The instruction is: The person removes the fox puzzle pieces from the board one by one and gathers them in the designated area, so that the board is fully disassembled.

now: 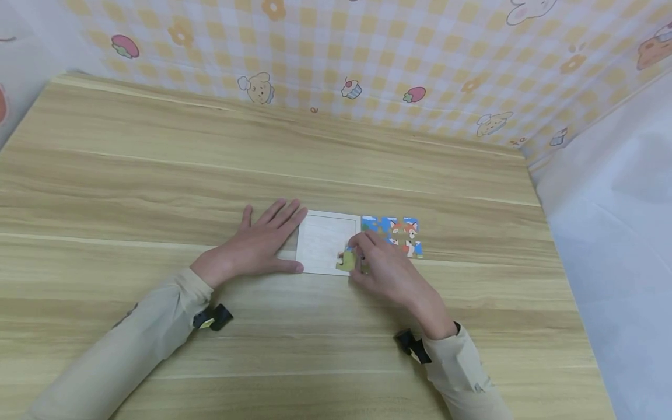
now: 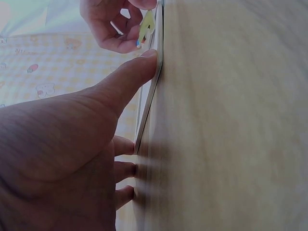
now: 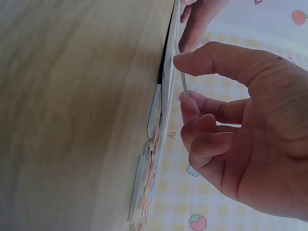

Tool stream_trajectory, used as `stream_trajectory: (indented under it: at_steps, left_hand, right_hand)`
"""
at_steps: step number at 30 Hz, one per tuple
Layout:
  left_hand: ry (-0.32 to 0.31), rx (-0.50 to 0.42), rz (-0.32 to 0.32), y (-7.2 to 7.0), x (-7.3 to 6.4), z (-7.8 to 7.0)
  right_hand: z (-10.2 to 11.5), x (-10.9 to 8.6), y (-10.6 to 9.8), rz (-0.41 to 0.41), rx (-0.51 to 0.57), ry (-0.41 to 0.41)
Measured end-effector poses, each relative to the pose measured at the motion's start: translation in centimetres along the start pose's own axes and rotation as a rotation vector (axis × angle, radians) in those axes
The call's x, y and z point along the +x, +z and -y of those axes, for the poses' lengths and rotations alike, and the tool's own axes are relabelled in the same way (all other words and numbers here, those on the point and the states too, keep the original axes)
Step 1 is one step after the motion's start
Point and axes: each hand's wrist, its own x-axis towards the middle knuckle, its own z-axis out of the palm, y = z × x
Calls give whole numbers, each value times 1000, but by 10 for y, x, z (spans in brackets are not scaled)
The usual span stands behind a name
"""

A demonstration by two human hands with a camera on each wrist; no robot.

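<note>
A white square puzzle tray [image 1: 321, 242] lies on the table. My left hand [image 1: 247, 248] is spread flat at its left side, with thumb and index fingertip touching the tray's left edge. In the left wrist view the left thumb [image 2: 127, 77] presses on the tray's rim. My right hand [image 1: 391, 268] pinches a green puzzle piece [image 1: 346, 261] between thumb and fingers over the tray's lower right corner. The right wrist view shows this piece [image 3: 183, 79] edge-on, tilted. Whether it touches the tray floor I cannot tell.
Several loose puzzle pieces [image 1: 411, 226] with blue sky and an orange animal lie right of the tray, partly hidden by the right hand. The wooden table [image 1: 262, 350] meets a yellow checked cloth [image 1: 315, 52] at the back and a white sheet [image 1: 619, 233] at the right.
</note>
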Motion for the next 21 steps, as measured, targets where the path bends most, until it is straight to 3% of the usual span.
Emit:
stream_trajectory:
  at_steps: [21]
  left_hand:
    - [5, 0, 3, -1, -1, 0]
  right_hand:
    - [-19, -15, -11, 45, 102, 63]
